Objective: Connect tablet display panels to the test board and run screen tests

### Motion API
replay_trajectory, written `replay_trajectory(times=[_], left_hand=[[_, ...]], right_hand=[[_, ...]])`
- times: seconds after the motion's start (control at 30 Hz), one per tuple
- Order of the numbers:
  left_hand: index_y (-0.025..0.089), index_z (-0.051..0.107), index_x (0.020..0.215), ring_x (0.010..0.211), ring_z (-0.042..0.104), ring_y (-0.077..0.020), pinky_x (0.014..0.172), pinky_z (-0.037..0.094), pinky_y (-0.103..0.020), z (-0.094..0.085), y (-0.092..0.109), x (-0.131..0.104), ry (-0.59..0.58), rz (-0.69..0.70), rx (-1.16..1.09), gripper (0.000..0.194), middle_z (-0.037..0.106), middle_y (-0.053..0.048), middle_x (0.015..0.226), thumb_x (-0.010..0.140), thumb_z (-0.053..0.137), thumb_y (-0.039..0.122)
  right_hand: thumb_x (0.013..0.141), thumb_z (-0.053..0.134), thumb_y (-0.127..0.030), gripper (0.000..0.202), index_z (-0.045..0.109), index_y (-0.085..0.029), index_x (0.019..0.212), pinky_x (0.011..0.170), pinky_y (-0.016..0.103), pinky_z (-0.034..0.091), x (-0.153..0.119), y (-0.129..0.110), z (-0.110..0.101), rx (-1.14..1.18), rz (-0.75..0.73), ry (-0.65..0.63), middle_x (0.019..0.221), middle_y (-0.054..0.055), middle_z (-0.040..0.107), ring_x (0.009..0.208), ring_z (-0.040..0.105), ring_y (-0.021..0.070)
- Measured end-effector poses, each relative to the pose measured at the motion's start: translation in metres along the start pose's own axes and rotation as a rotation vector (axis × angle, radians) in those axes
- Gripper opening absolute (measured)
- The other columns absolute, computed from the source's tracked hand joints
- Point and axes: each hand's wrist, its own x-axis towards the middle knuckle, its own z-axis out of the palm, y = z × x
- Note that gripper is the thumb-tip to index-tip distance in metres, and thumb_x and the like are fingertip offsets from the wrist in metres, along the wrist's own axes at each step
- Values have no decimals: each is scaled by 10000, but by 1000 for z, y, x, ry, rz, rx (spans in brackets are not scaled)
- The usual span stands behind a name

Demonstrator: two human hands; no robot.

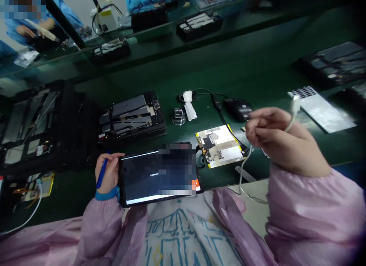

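Observation:
My left hand [108, 172] grips the left edge of a tablet [140, 178], whose lit dark screen is partly blurred. A blue pen-like tool [102, 174] is tucked between the fingers of that hand. Raised at the right, my right hand [281, 140] is closed on a white cable [241, 172]. The cable's plug end [295, 104] sticks up above the thumb side, while its other length hangs below the fist. Behind the tablet's right side lies a bare panel with a circuit board and yellow edging [220, 146], with black leads attached.
Opened tablets are stacked at left [128, 115] and far left [31, 121]. A black mouse [238, 108], a small counter [178, 115] and a coiled black cable [183, 96] lie ahead. A silver strip [328, 111] lies right. Co-workers in blue sleeves [67, 14] sit opposite.

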Motion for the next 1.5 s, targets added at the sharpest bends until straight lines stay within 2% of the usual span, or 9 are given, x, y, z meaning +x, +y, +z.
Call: replay_trajectory(times=[0.07, 0.1, 0.23, 0.33, 0.53, 0.63, 0.87, 1.2, 1.5], left_hand=[[193, 475, 756, 773, 670, -171, 686, 479, -277, -1, 0, 1, -28, 24, 61, 329, 722, -28, 796, 639, 780, 228], [193, 478, 763, 787, 671, -167, 695, 482, -274, -1, 0, 2, -44, 38, 89, 346, 720, -29, 811, 625, 794, 221], [198, 466, 764, 776, 667, -161, 669, 491, -269, -4, -2, 6, -99, 89, 179, 380, 701, -27, 832, 604, 810, 211], [199, 449, 746, 739, 662, -153, 633, 492, -259, -6, -4, 9, -112, 119, 202, 389, 676, -8, 808, 603, 810, 224], [191, 361, 698, 690, 637, -124, 581, 481, -219, -7, -4, 9, -68, 125, 117, 477, 667, 8, 823, 589, 819, 265], [190, 336, 692, 678, 619, -116, 576, 475, -214, -4, -2, 8, -56, 139, 102, 507, 642, 17, 797, 580, 822, 276], [197, 334, 698, 641, 599, -119, 562, 482, -240, -1, 1, 8, -75, 129, 147, 500, 630, 14, 818, 586, 809, 306], [195, 340, 696, 667, 594, -115, 578, 462, -218, -2, -1, 8, -76, 129, 105, 491, 654, 5, 818, 589, 815, 258], [197, 323, 693, 748, 602, -138, 655, 431, -257, -6, -3, 8, -40, 188, 259, 480, 635, 3, 838, 635, 782, 324]], right_hand=[[830, 477, -696, 513, 578, -233, 1027, 425, 262, 282, -25, 1, 3, -28, 73, -118, 639, -2, 517, 480, 388, 113], [829, 380, -762, 603, 598, -221, 984, 432, 268, 300, -34, 3, 6, -90, 112, -176, 630, 8, 521, 486, 398, 119], [859, 440, -687, 557, 612, -181, 703, 586, 281, 417, -45, 22, 25, -336, 171, -406, 672, 39, 589, 630, 522, 149], [841, 491, -671, 540, 657, -176, 704, 594, 275, 429, -39, 37, 35, -323, 156, -523, 619, 20, 585, 607, 524, 147], [902, 408, -624, 534, 696, -179, 833, 711, 303, 461, -34, 53, 39, -318, 134, -452, 757, 58, 659, 727, 587, 181], [922, 376, -596, 508, 659, -192, 800, 708, 313, 452, -35, 57, 43, -352, 132, -437, 766, 61, 645, 727, 579, 185], [936, 401, -522, 431, 598, -181, 761, 696, 294, 428, -35, 65, 52, -280, 171, -467, 766, 27, 610, 719, 543, 153], [919, 427, -478, 380, 631, -176, 812, 747, 300, 426, -30, 71, 48, -265, 182, -592, 798, 31, 648, 776, 582, 166], [900, 443, -359, 303, 624, -188, 727, 730, 310, 435, -34, 74, 65, -365, 198, -572, 781, 49, 669, 747, 603, 174]])
